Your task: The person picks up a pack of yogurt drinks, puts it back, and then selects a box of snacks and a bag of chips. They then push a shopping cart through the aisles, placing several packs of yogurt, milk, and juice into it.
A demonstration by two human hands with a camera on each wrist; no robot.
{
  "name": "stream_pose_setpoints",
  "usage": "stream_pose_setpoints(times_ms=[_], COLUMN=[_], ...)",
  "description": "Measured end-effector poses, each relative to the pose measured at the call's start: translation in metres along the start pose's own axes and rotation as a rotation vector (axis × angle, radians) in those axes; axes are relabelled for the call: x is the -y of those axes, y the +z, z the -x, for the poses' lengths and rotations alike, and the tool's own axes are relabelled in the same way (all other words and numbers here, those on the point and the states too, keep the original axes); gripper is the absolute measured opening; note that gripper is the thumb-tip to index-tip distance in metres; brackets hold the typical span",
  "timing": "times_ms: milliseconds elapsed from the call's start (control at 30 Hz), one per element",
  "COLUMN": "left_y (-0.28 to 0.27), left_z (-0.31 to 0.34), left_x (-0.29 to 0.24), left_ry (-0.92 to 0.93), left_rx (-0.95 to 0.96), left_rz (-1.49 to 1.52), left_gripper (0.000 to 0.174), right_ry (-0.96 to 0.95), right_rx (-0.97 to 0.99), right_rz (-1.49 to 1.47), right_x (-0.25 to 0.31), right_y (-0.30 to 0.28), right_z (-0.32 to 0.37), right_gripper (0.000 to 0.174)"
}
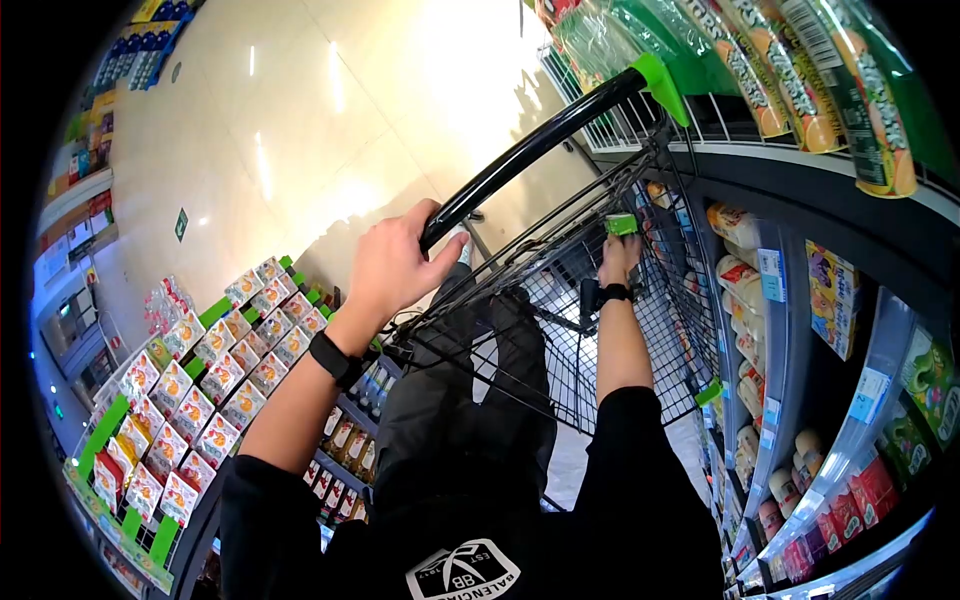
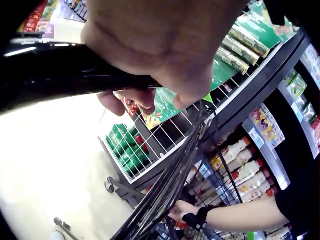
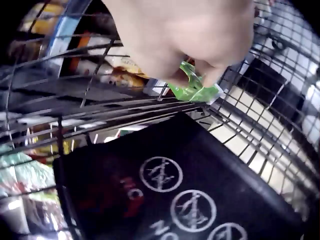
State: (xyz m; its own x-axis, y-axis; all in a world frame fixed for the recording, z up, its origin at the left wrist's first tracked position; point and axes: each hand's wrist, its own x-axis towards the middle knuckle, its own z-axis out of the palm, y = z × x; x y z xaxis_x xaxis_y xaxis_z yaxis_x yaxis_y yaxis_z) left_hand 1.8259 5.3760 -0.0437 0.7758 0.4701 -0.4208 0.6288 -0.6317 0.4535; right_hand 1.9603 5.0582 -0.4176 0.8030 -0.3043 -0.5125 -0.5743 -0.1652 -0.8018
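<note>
My left hand [image 1: 393, 262] is wrapped around the black handle [image 1: 540, 145] of a wire shopping cart, near the handle's end. In the left wrist view its fingers [image 2: 131, 99] curl under the bar. My right hand [image 1: 618, 262] reaches down inside the cart's wire basket [image 1: 690, 375], pinching a small green packet [image 1: 621, 224]. Seen from the right wrist, the thumb and fingers close on the shiny green packet [image 3: 194, 90], partly covering it, close to the basket's wires. Below it lies a black panel [image 3: 120, 170] with white round symbols.
Shelves of bottles [image 1: 745, 300] and drinks run along the right, close beside the cart. Tall orange-labelled canisters [image 1: 870, 110] stand on the upper shelf. A slanted rack of white packs [image 1: 210, 375] is at the left. Shiny pale floor [image 1: 300, 110] stretches ahead.
</note>
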Motion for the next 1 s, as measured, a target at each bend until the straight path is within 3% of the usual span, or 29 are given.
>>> stream_pose_setpoints(times_ms=[67,133,233,267,333,400,467,533,567,600,667,733,800,933,1000], left_y=[-0.001,-0.002,-0.002,-0.004,-0.001,-0.003,-0.007,-0.014,-0.005,-0.01,-0.01,-0.006,-0.004,-0.017,-0.033], left_z=[-0.001,-0.004,-0.005,-0.005,-0.005,-0.005,-0.005,0.002,0.005,0.008,0.012,0.011,0.02,0.062,0.09], left_x=[0.002,0.004,0.006,0.005,0.011,0.011,0.008,0.002,0.009,0.006,0.01,0.015,0.013,-0.021,-0.043], left_ry=[-0.024,0.007,0.035,0.021,0.068,0.12,0.112,0.166,0.257,0.311,0.46,0.551,0.637,0.847,0.917], left_rx=[0.037,0.026,0.024,0.034,-0.004,-0.032,0.015,0.0,-0.129,-0.105,-0.209,-0.263,-0.337,-0.331,-0.28], left_rz=[0.001,0.038,-0.002,-0.016,0.007,0.01,0.037,0.112,0.146,0.225,0.216,0.237,0.185,0.281,0.332], left_gripper=[0.04,0.04,0.043,0.046,0.049,0.05,0.049,0.057,0.07,0.074,0.075,0.079,0.079,0.071,0.067], right_ry=[0.237,0.241,0.181,0.016,-0.24,-0.474,-0.502,-0.735,-0.753,-0.768,-0.913,-0.895,-1.193,-1.243,-1.139], right_rx=[0.274,0.34,0.47,0.444,0.398,0.331,0.129,-0.086,-0.164,-0.24,-0.262,-0.219,-0.35,-0.445,-0.434], right_rz=[-0.209,-0.033,-0.036,0.007,0.503,0.492,0.496,0.6,0.529,0.457,0.272,0.206,0.438,0.491,0.407], right_x=[0.014,0.042,0.033,0.024,0.068,0.117,0.164,0.243,0.278,0.312,0.391,0.442,0.49,0.534,0.545], right_y=[-0.012,-0.026,-0.081,-0.101,-0.148,-0.187,-0.221,-0.246,-0.255,-0.262,-0.26,-0.253,-0.24,-0.222,-0.218], right_z=[0.028,0.065,0.116,0.138,0.194,0.238,0.26,0.272,0.274,0.276,0.289,0.283,0.277,0.232,0.226], right_gripper=[0.073,0.067,0.046,0.039,0.034,0.033,0.034,0.037,0.036,0.036,0.041,0.052,0.062,0.068,0.064])
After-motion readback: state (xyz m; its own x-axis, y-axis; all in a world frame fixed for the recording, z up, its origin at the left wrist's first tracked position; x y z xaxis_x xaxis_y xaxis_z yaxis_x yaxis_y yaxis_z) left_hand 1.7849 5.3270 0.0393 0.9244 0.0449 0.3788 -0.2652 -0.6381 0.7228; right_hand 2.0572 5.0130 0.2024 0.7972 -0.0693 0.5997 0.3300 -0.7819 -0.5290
